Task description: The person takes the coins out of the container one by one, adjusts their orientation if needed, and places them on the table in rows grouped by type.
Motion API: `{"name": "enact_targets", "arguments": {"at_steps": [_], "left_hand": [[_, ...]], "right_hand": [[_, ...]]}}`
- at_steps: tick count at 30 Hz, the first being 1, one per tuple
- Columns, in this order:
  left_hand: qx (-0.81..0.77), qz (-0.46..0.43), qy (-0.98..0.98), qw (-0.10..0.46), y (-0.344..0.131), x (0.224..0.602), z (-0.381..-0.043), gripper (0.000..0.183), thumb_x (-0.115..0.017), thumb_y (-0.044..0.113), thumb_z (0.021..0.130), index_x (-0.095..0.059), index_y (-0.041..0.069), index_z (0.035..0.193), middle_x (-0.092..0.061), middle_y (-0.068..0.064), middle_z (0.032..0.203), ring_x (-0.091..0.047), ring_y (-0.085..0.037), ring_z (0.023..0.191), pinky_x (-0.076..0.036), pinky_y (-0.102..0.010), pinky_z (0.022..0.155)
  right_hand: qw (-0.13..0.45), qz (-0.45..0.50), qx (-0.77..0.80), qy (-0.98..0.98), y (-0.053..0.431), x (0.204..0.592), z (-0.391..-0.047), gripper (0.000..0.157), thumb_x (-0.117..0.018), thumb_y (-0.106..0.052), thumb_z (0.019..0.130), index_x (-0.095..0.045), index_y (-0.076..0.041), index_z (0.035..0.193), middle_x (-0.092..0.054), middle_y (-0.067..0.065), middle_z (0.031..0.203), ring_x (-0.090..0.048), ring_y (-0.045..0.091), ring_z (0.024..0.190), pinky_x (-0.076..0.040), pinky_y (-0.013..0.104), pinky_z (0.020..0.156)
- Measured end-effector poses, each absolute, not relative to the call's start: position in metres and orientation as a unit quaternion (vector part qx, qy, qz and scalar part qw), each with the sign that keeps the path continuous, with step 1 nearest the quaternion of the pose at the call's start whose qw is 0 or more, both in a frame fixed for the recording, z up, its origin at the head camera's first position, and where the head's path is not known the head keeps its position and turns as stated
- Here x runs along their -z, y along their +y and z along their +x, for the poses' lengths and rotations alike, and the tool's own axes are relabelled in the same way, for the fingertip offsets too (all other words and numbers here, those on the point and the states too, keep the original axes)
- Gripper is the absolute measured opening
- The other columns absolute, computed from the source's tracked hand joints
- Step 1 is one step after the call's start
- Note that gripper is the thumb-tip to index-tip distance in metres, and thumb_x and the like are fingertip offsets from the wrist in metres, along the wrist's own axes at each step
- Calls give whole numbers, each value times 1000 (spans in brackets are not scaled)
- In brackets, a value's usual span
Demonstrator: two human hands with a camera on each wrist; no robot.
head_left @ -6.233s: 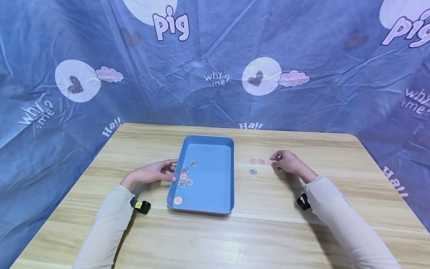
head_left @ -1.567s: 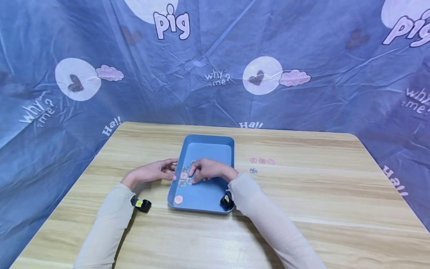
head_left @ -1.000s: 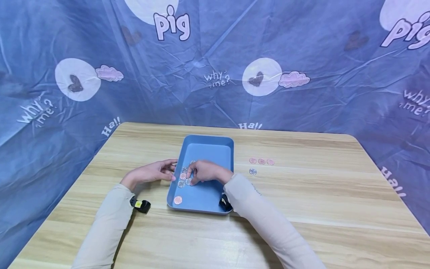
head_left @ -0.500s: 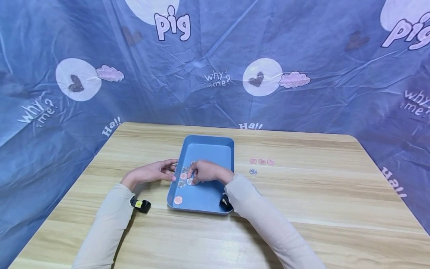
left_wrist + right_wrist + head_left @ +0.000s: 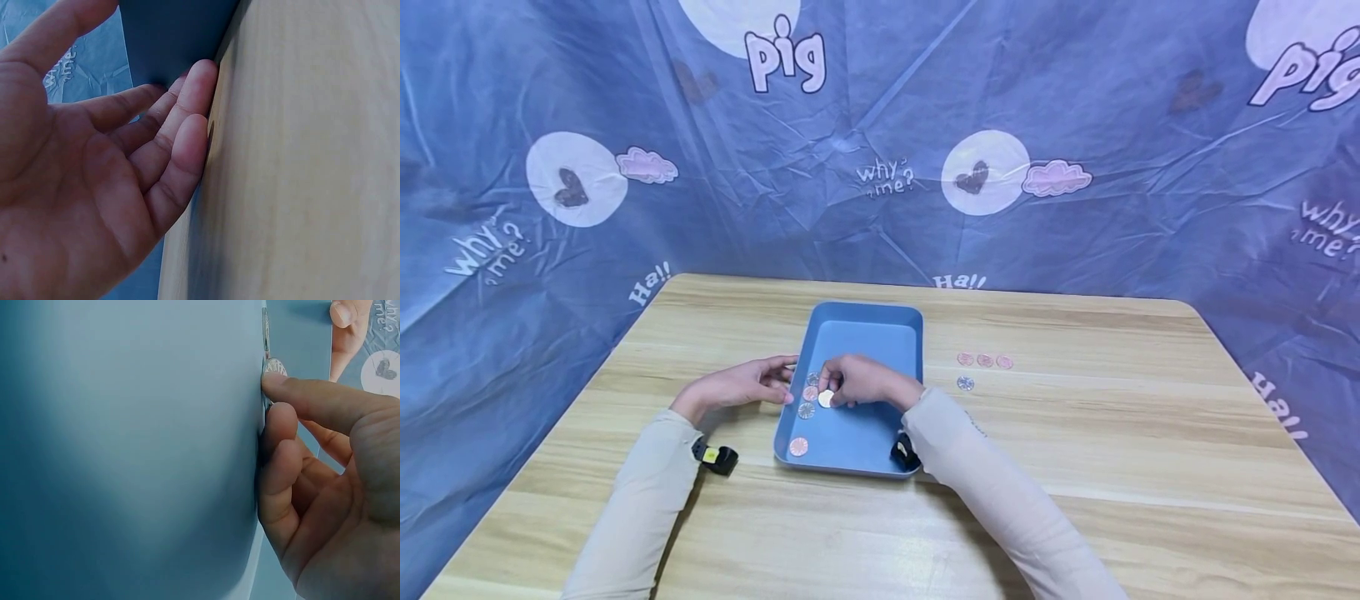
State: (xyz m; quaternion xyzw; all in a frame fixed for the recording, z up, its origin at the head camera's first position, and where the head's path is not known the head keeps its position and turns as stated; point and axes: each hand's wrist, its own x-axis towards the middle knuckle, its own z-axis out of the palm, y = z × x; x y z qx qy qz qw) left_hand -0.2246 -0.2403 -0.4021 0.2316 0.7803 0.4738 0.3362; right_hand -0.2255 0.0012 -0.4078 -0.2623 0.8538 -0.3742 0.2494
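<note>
A person's two hands worked at a tray (image 5: 865, 447) of coins, the job, by its layout, looking close to half done. The left hand (image 5: 741, 386) held the tray's side, thumb at the rim and fingers bent against the outer wall. Between the left hand and the right hand's arm lay the tray's floor; the right hand (image 5: 865, 381) reached inside, thumb and finger pinching one coin (image 5: 826, 399), its colour lost to glare. Whether that coin touched the floor could not be told.

Four coins were out on the table (image 5: 1150, 400), well to the right of the right hand: three pink coins (image 5: 985, 361) in a row and, on the wearer's side of them, a lone silver coin (image 5: 966, 383). Left in the tray, besides the pinched one, were four in view. Just left of the right fingertips, a silver coin, an inner pink coin (image 5: 810, 392) and another silver coin (image 5: 806, 410) ran in a short line toward the wearer; a corner pink coin (image 5: 799, 447) lay closer to the wearer than either hand's fingertips.

The count in view: two hands, one tray, nine coins. Five were pink, three out and two in; three were silver, one out and two in; one was in the pinch. Any coin beneath the right hand was hidden and went uncounted.
</note>
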Motion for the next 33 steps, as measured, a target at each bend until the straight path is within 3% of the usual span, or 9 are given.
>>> {"name": "enact_targets", "arguments": {"at_steps": [10, 18, 22, 27, 33], "left_hand": [[-472, 236, 781, 334, -238, 405, -226, 82, -66, 16, 91, -14, -7, 151, -44, -32, 138, -60, -16, 108, -46, -20, 95], [-459, 222, 793, 334, -240, 402, -225, 85, -67, 21, 91, -13, -4, 152, -44, -28, 141, -58, -22, 114, -41, -43, 108], [-459, 225, 791, 335, -241, 403, -225, 86, -66, 21, 91, -12, -4, 152, -43, -29, 141, -58, -25, 115, -38, -50, 110], [-455, 227, 793, 335, -241, 404, -225, 85, -66, 22, 91, -12, -4, 152, -43, -29, 141, -58, -24, 115, -39, -48, 109], [-454, 232, 794, 332, -242, 404, -225, 83, -65, 19, 92, -13, -4, 152, -44, -28, 139, -58, -23, 113, -45, -37, 104]], "right_hand": [[248, -260, 375, 854, 2, 405, -224, 18, -68, 6, 81, -66, -7, 94, -58, -2, 68, -52, 9, 51, -44, 19, 49], [256, -247, 377, 855, 0, 403, -224, 14, -68, 1, 84, -66, -8, 94, -60, 0, 69, -56, 10, 52, -44, 20, 49], [254, -253, 382, 852, -1, 402, -224, 15, -67, 2, 85, -66, -8, 95, -59, 0, 68, -54, 10, 53, -43, 20, 50], [261, -254, 391, 845, -3, 399, -224, 15, -65, 3, 85, -66, -7, 97, -59, 0, 69, -53, 10, 54, -43, 20, 51], [251, -278, 394, 839, -7, 380, -223, 18, -61, 6, 86, -63, -4, 101, -63, 7, 76, -55, 13, 57, -44, 21, 52]]}}
